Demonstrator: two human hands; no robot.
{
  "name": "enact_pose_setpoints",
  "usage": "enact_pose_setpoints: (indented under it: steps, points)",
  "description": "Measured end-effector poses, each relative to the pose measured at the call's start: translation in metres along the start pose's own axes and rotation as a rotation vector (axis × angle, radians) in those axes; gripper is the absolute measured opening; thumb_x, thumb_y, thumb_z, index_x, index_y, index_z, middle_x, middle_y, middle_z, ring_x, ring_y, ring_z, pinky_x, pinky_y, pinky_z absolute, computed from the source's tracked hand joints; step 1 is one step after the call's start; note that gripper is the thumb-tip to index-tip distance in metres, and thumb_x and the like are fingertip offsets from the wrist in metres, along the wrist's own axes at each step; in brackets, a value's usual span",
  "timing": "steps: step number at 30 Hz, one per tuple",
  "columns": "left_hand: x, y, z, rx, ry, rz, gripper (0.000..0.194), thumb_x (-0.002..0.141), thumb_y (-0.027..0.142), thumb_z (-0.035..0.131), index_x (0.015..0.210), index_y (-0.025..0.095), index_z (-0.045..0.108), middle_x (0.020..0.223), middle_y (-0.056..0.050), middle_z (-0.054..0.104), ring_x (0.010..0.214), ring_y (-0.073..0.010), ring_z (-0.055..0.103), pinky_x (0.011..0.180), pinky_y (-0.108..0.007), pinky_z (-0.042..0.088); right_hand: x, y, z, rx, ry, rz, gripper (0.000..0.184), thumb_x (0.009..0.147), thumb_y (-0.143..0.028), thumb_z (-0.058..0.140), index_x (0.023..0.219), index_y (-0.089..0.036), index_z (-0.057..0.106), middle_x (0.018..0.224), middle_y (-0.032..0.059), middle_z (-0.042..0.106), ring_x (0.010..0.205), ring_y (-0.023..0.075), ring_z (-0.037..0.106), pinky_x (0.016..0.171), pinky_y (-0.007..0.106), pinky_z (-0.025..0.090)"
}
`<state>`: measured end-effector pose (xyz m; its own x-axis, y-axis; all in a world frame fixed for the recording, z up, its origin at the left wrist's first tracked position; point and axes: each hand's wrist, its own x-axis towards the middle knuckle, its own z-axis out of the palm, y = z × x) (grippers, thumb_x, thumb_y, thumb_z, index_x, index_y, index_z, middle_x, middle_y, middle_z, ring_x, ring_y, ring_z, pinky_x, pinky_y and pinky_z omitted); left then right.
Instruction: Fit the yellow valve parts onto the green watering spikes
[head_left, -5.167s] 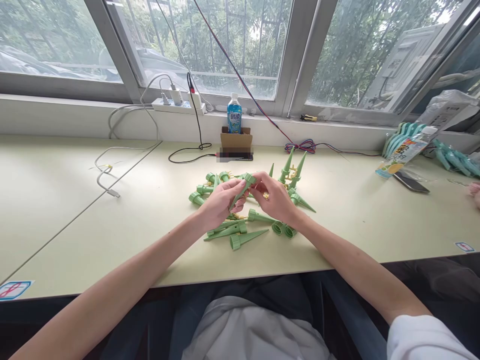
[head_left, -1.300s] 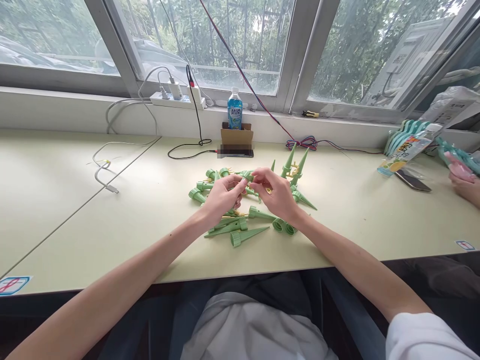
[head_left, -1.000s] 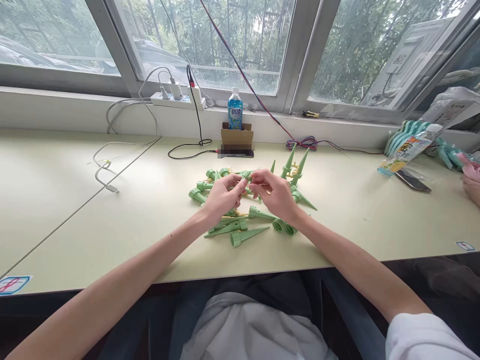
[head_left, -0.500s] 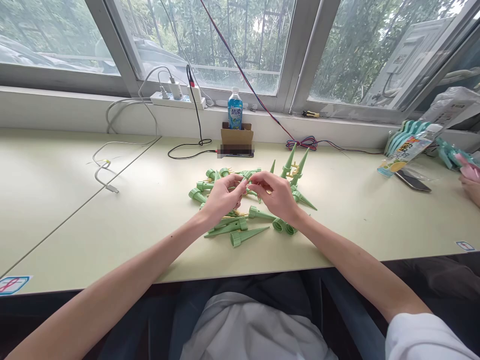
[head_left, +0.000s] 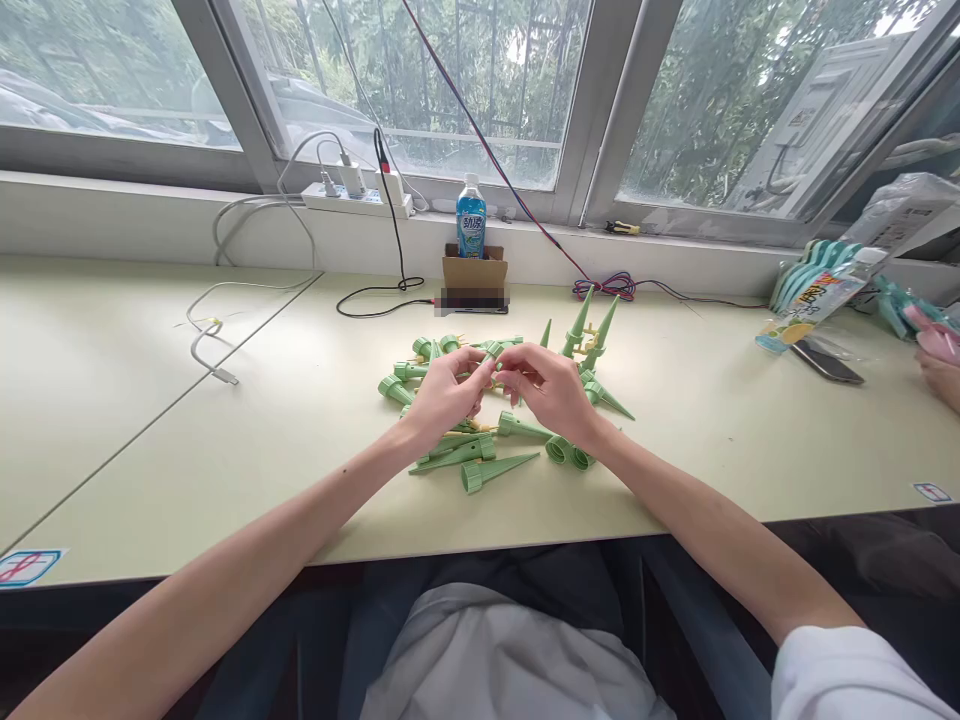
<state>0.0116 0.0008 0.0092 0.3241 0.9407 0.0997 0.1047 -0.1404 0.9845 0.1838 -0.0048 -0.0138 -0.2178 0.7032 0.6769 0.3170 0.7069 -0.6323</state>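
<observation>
1. Blue bottle [head_left: 471, 222], at the table's [head_left: 712, 420] far edge: large characters, seemingly 劲凉.
2. Clear bottle [head_left: 819, 298], tilted, near the far edge toward the right: large dark characters, too unclear to read.
3. Left sticker [head_left: 31, 567], near edge: red mark framed in blue, illegible.
4. Right sticker [head_left: 932, 492], near edge: too small to read.

About five seconds ago the shaft of the green spike [head_left: 492, 350] slants toward the front edge of the surface [head_left: 720, 400]; now the left hand [head_left: 444, 392] hides it, leaving only the ribbed end visible. Far right, where only fingers show then, a co-worker's hand [head_left: 939, 380] now holds something pink [head_left: 937, 342].
</observation>
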Motion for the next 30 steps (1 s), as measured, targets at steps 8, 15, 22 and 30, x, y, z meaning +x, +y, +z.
enact_pose_setpoints:
  steps: [8, 15, 22, 30]
  points:
    - [0.0006, -0.0003, -0.0004, 0.002, 0.004, 0.004, 0.023, 0.089, 0.04, 0.063, 0.091, 0.017, 0.063, 0.065, 0.002, 0.052, 0.048, -0.0076, 0.042, 0.044, -0.021, 0.038, -0.0012, 0.0015, 0.0002, 0.011, -0.032, -0.029, 0.007, 0.096, -0.017, 0.057, 0.094, -0.022, 0.061, 0.09, 0.0001, 0.061, 0.058, 0.009, 0.063, 0.059, 0.026, 0.058]
    - [0.0009, 0.0, -0.0001, -0.004, 0.009, 0.012, 0.025, 0.088, 0.042, 0.063, 0.087, 0.017, 0.062, 0.07, 0.001, 0.054, 0.049, -0.0072, 0.044, 0.043, -0.021, 0.039, -0.001, 0.0042, -0.0003, -0.041, -0.066, -0.066, 0.01, 0.098, -0.015, 0.052, 0.096, -0.022, 0.06, 0.094, 0.0011, 0.059, 0.062, 0.0088, 0.064, 0.065, 0.027, 0.058]
    - [0.0005, 0.0007, -0.0005, -0.012, 0.012, 0.021, 0.028, 0.086, 0.045, 0.065, 0.086, 0.017, 0.063, 0.069, 0.001, 0.055, 0.049, -0.0074, 0.044, 0.044, -0.021, 0.04, -0.0015, 0.0031, -0.0003, -0.044, -0.089, -0.058, 0.009, 0.099, -0.019, 0.053, 0.099, -0.023, 0.06, 0.097, 0.0033, 0.059, 0.07, 0.0115, 0.064, 0.07, 0.03, 0.06]
    - [0.0001, -0.0002, -0.0001, -0.018, -0.008, 0.025, 0.028, 0.087, 0.045, 0.065, 0.088, 0.018, 0.062, 0.071, 0.0, 0.057, 0.051, -0.0077, 0.045, 0.044, -0.021, 0.039, -0.0017, 0.0018, 0.0015, -0.028, -0.019, -0.056, 0.006, 0.097, -0.021, 0.058, 0.095, -0.022, 0.063, 0.093, 0.0033, 0.063, 0.074, 0.0129, 0.066, 0.07, 0.03, 0.061]
